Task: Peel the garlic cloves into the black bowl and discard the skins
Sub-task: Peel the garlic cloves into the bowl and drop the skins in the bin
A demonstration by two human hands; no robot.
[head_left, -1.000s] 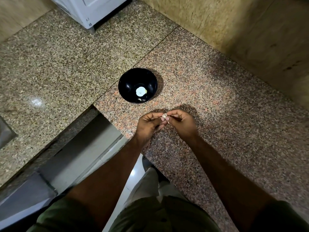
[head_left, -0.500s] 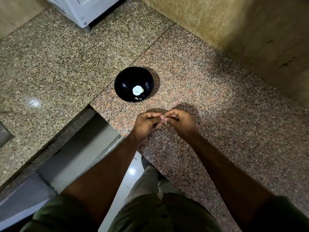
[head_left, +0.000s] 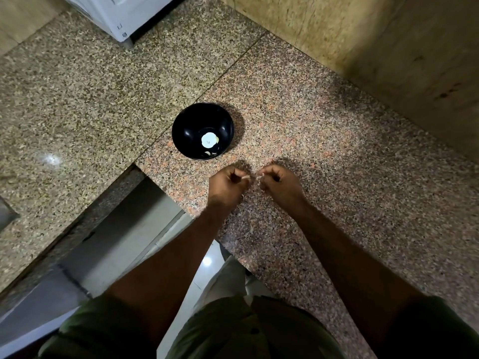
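Head view: no readable writing is seen. One black bowl [head_left: 203,130] is set on the granite bench [head_left: 324,156], with one pale round item and a few small pale bits inside; what they are cannot be told. Two hands are held just apart near the bowl: a pale scrap is pinched by the left hand [head_left: 228,183], another by the right hand [head_left: 278,181]. One white appliance [head_left: 121,14] is seen at the far edge.

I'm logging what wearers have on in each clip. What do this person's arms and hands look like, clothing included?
Both hands, the left hand and the right hand, are bare: no gloves, and no rings, watch or bracelet show. The forearms are bare too. Short olive-green sleeves end above the elbows, part of an olive-green shirt.
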